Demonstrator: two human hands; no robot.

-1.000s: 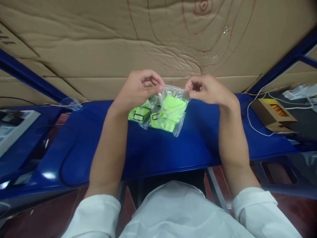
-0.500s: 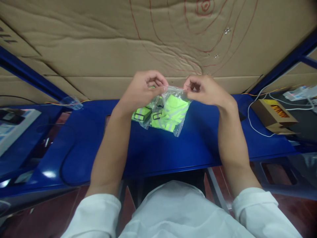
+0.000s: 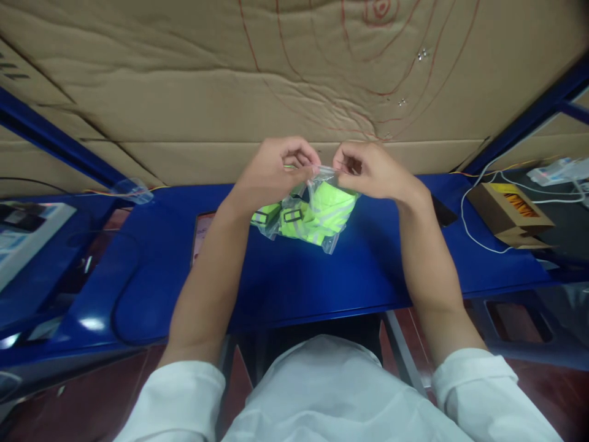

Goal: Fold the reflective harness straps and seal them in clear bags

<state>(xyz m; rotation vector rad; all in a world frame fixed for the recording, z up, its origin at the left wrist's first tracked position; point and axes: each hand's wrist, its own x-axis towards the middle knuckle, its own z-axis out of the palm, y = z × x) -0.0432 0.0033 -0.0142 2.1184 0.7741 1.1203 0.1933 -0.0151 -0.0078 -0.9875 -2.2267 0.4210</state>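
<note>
A clear plastic zip bag [image 3: 329,240] holds a folded neon-yellow reflective garment [image 3: 332,205] with grey stripes and a black buckle. My left hand [image 3: 280,170] pinches the bag's top edge from the left. On the other side, my right hand [image 3: 368,169] pinches the same edge, a short gap away from the left fingers. Beneath my left hand, a second bagged neon-yellow bundle [image 3: 263,216] shows in part beside the first. The bags are over the blue table [image 3: 317,282].
An open brown cardboard box [image 3: 501,215] and white cables lie on the right. A dark flat object [image 3: 442,212] is by my right forearm. A phone-like item [image 3: 201,233] lies partly behind my left forearm. Cardboard [image 3: 184,110] walls the back; a clear plastic cup [image 3: 133,191] lies at left.
My hands have come closer together along the bag's top edge, left hand moving right and right hand moving left. The bag's opening looks narrower and more bunched.
</note>
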